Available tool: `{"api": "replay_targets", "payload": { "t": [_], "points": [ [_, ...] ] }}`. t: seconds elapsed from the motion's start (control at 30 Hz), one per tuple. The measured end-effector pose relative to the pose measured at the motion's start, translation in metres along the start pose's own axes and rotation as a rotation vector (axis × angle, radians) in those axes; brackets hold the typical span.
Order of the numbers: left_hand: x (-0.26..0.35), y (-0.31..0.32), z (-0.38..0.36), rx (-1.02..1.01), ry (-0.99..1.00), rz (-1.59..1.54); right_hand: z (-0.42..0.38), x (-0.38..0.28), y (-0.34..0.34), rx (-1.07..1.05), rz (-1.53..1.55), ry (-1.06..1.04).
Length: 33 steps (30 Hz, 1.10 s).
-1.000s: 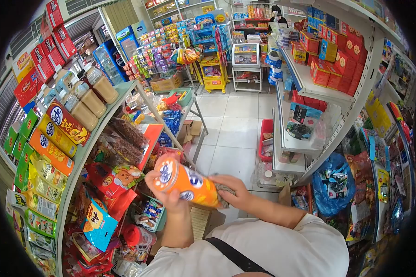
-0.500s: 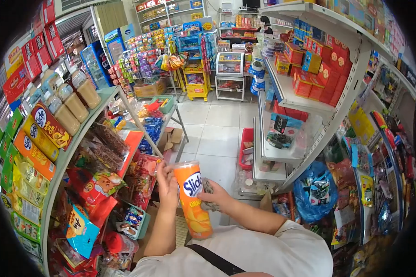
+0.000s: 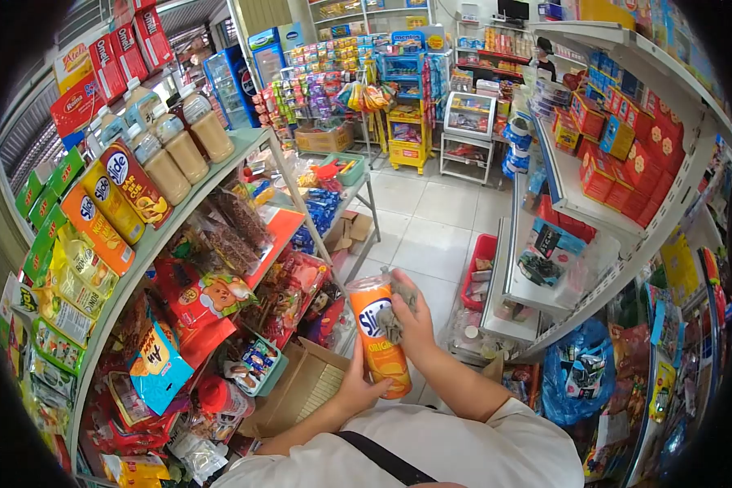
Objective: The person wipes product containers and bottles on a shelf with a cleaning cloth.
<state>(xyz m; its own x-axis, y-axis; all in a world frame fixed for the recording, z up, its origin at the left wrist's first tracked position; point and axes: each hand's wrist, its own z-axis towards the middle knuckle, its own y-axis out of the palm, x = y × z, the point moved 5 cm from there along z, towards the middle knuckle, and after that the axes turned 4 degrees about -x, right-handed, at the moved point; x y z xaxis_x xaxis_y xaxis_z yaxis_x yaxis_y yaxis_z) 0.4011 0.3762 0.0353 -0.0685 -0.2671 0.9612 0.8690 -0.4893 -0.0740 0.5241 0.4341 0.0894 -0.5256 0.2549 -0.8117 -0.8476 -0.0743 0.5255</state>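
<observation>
An orange Slide chip canister with a clear lid is held upright, slightly tilted, in front of my chest. My left hand wraps around its lower part, thumb across the front. In my right hand is a crumpled grey cloth, pressed against the upper right side of the canister. Part of the cloth is hidden behind my fingers. More Slide canisters in red, yellow and orange stand on the top shelf at left, beside bottles of beige contents.
The left rack carries snack bags and packets. An open cardboard box lies below it. At right, a white shelf unit holds red boxes; a blue plastic bag and a red basket are near its base.
My left hand has come down from beside the canister's top and now grips its lower part. My right hand and the cloth have moved up its side. The view has swung left.
</observation>
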Motion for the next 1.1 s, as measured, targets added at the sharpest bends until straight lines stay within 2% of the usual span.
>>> {"api": "replay_targets", "payload": {
  "t": [0.1, 0.2, 0.23, 0.3, 0.33, 0.4, 0.47, 0.5, 0.57, 0.6, 0.7, 0.73, 0.8, 0.93, 1.03, 1.1],
  "points": [
    [0.026, -0.033, 0.012, 0.178, 0.177, -0.034, -0.022, 0.025, 0.011, -0.281, -0.562, -0.293],
    [0.04, -0.079, 0.026, 0.338, 0.235, -0.339, -0.056, 0.051, 0.027, -0.466, -0.567, -0.144],
    [0.051, -0.08, 0.027, 0.336, 0.193, -0.368, -0.064, 0.062, 0.027, -0.397, -0.465, -0.146],
    [0.042, -0.075, 0.028, 0.349, 0.207, -0.132, -0.07, 0.074, 0.027, -0.259, -0.268, -0.148],
    [0.042, -0.067, 0.026, 0.415, 0.223, -0.103, -0.066, 0.074, 0.024, -0.227, -0.196, -0.074],
    [0.039, -0.06, 0.021, 0.364, 0.165, -0.107, -0.057, 0.07, 0.016, -0.156, -0.049, 0.079],
    [0.033, -0.059, 0.013, 0.335, 0.126, -0.038, -0.049, 0.087, 0.003, -0.278, -0.091, 0.139],
    [0.032, -0.053, 0.01, 0.246, 0.085, 0.06, -0.045, 0.088, 0.003, -0.346, -0.115, 0.169],
    [0.027, -0.04, 0.0, 0.071, -0.005, 0.24, -0.038, 0.088, -0.011, -0.133, 0.041, 0.27],
    [0.018, -0.036, -0.009, 0.03, -0.081, 0.166, -0.034, 0.083, -0.015, -0.023, 0.112, 0.322],
    [0.007, -0.03, -0.024, -0.071, -0.14, 0.069, -0.007, 0.051, -0.002, 0.045, 0.477, 0.153],
    [0.009, -0.028, -0.027, -0.071, -0.203, 0.02, -0.003, 0.05, 0.0, 0.033, 0.482, 0.135],
    [-0.004, -0.03, -0.031, 0.027, -0.188, -0.035, -0.001, 0.049, 0.001, 0.018, 0.491, 0.094],
    [-0.011, -0.04, -0.026, 0.358, -0.042, -0.372, -0.043, 0.058, 0.024, -0.272, 0.156, 0.202],
    [0.015, -0.049, -0.007, 0.371, 0.047, -0.279, -0.062, 0.065, 0.028, -0.389, -0.101, 0.041],
    [0.011, -0.045, -0.002, 0.309, 0.044, -0.212, -0.059, 0.067, 0.019, -0.314, -0.03, 0.027]
  ]
}}
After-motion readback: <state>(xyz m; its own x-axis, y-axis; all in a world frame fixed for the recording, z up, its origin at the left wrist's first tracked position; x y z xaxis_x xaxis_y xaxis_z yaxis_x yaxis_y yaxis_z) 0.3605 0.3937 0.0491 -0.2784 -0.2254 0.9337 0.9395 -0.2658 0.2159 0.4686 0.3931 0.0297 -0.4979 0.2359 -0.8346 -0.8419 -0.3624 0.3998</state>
